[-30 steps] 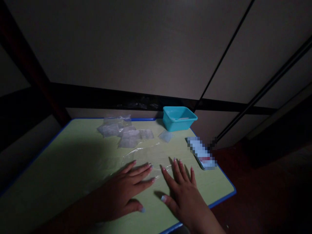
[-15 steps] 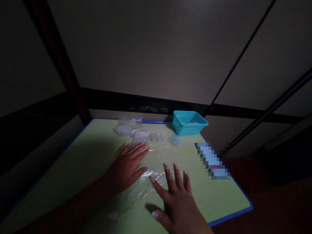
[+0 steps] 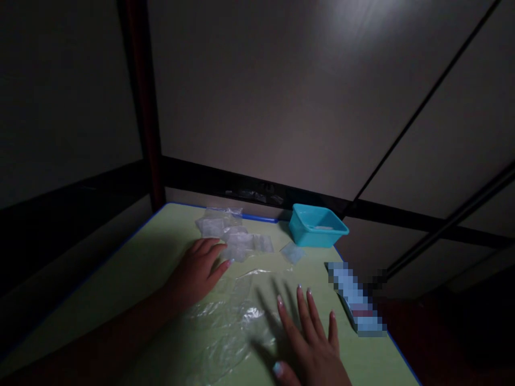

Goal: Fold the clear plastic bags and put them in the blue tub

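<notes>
A clear plastic sheet or bag [image 3: 229,327] lies wrinkled on the pale green table [image 3: 132,262]. At its upper left, my left hand [image 3: 197,273] is over the table with fingers apart and slightly bent, its fingertips near a group of small translucent packets [image 3: 237,238]. My right hand [image 3: 311,338] is spread at the sheet's right side, casting shadows on the table, and holds nothing. One separate small packet [image 3: 293,253] lies beyond my right hand, in front of the turquoise basket [image 3: 317,228].
A blurred flat bluish object [image 3: 356,300] lies along the table's right edge. Behind the table stands a large panelled surface [image 3: 257,96] with a dark strip near its base. A blue rod-like piece [image 3: 259,219] runs along the far edge.
My left hand has moved left off the middle of the sheet, its fingers more bent. My right hand has shifted right, away from the left. The view has tilted upward.
</notes>
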A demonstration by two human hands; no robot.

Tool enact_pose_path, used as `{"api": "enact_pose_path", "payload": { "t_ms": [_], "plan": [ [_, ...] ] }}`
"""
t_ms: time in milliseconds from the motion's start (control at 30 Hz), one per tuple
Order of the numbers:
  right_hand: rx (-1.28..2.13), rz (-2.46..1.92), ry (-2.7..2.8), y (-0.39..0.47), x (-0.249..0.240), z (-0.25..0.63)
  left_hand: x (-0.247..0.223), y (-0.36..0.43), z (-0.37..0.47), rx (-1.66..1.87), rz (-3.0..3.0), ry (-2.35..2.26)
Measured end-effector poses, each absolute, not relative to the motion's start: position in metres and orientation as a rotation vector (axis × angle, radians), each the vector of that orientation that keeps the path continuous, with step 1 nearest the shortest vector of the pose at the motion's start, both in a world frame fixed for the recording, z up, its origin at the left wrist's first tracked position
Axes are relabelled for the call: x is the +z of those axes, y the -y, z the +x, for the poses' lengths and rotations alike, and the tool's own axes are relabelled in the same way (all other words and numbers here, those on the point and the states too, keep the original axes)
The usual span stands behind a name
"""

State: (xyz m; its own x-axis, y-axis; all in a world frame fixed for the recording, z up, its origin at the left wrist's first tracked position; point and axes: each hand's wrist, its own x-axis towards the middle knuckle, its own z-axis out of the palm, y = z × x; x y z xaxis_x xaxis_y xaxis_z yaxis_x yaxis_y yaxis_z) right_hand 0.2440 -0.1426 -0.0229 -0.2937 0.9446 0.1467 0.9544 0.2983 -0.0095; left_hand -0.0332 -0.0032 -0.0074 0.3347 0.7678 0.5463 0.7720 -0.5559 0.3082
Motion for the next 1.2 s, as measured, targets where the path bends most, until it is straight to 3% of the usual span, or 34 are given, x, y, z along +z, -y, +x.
{"api": "enact_pose_path", "payload": {
  "t_ms": [300, 633, 1000, 1133, 1200],
  "plan": [
    [-0.122, -1.744, 2.367, 0.12, -0.058, 0.241, -0.001, 0.008, -0.034, -0.918, -2.457, 1.765],
    [0.147, -1.728, 2.399, 0.131, -0.013, 0.236, -0.006, 0.008, -0.033, -0.811, -2.658, 1.659],
    [0.233, -1.72, 2.403, 0.139, -0.002, 0.234, -0.003, 0.003, -0.034, -0.864, -2.62, 1.689],
    [0.226, -1.724, 2.388, 0.14, -0.005, 0.232, 0.007, 0.027, -0.021, -0.96, -2.734, 1.4],
    [0.227, -1.732, 2.36, 0.14, -0.005, 0.23, 0.008, 0.041, -0.013, -0.816, -2.912, 1.181]
  ]
}}
